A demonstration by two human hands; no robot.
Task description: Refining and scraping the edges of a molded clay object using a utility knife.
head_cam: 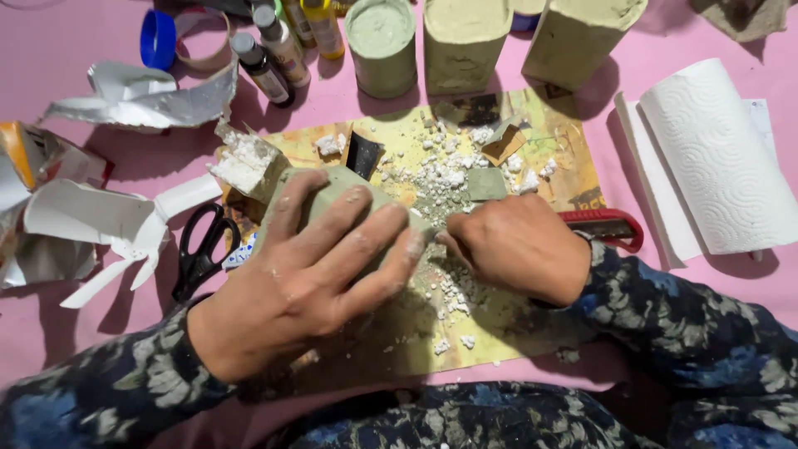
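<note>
My left hand (312,278) lies spread over a grey-green plaster block (332,187) and grips it from above on a yellowish mat (565,179). My right hand (519,245) is closed in a fist right beside the block's right end, thumb side toward it; whatever it holds is hidden. White plaster crumbs (449,179) are scattered over the mat between and beyond the hands. Both sleeves are dark blue patterned.
Black scissors (202,249) lie left of the block. A red-handled tool (611,226) sits behind my right hand. A paper towel roll (719,158) is at right. Three grey-green casts (465,41), paint bottles (274,50) and torn carton pieces (100,224) surround the mat.
</note>
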